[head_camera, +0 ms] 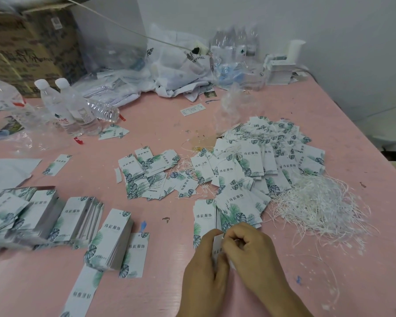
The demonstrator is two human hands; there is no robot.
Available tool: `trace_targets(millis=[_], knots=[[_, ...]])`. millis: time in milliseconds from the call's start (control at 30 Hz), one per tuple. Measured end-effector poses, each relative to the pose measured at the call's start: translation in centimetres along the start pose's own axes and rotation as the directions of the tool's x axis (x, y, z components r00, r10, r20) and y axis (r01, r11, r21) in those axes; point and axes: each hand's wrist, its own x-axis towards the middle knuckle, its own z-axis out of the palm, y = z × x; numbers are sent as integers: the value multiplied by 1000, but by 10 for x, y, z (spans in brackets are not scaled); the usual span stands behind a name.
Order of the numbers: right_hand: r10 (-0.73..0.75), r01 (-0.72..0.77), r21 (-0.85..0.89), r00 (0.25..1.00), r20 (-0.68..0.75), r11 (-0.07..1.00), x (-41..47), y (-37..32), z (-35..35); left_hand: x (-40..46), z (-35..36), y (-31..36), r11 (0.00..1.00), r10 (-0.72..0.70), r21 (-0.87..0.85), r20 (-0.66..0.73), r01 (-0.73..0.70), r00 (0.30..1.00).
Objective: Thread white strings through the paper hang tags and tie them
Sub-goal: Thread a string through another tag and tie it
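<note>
Head view, looking down at a pink table (pixel 160 124). Holding 1 paper hang tag (pixel 217 244) upright between both hands at the near edge of the table, right of its middle. Left hand (pixel 204 268) gripping the tag from the left, fingers curled round its edge and face. Right hand (pixel 252 248) pinching at the tag's top from the right, fingers curled tight; a short bit of white string (pixel 237 240) showing at the fingertips, though whether threaded through the hole cannot be told.

Lying on the table just beyond the hands: a spread of loose tags (pixel 236 186) printed with green leaves, many already carrying thin strings, reaching toward the table's far right. Resting on the table to the right of the hands, touching that spread: a tangled heap of white strings (pixel 318 204). Sitting near the table's middle: a smaller scatter of tags (pixel 146 175). Standing along the table's near left: several neat stacks of tags (pixel 114 239), with 1 long tag (pixel 82 291) lying flat at the near edge.

Standing at the table's far left: 2 clear water bottles (pixel 66 106) with white caps, a third lying on its side beside them. Piling up along the table's far edge: crumpled plastic bags (pixel 178 69), with a cardboard box (pixel 30 42) at the far left corner.
</note>
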Motion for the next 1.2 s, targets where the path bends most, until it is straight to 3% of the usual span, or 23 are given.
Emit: trace_targets(millis=[200, 300, 467, 667, 867, 933, 1000, 1200], knots=[[13, -15, 40, 998, 66, 999, -3, 5, -6, -1, -6, 10, 979, 125, -154, -43, -130, 991], [67, -79, 102, 991, 119, 992, -6, 9, -11, -2, -8, 10, 950, 77, -301, -51, -89, 996], [134, -173, 160, 964, 231, 972, -11, 10, -20, 1, -5, 2, 917, -11, -398, -15, 4, 1000], [146, -211, 180, 936, 319, 961, -14, 11, -29, -2, -2, -4, 923, 61, -379, -37, -70, 997], [148, -244, 198, 904, 401, 949, -13, 9, -33, -3, 0, -2, 964, 190, -151, -176, -218, 966], [195, -316, 251, 891, 410, 915, -14, 9, -35, -3, 0, 0, 974, 141, -150, -200, -173, 970], [251, -396, 315, 875, 413, 862, -15, 12, -40, -3, 0, 3, 965, -9, -255, -242, -55, 970], [328, -523, 479, 839, 434, 705, -18, 31, -51, 10, -12, 3, 771, -311, -626, -209, 118, 927]])
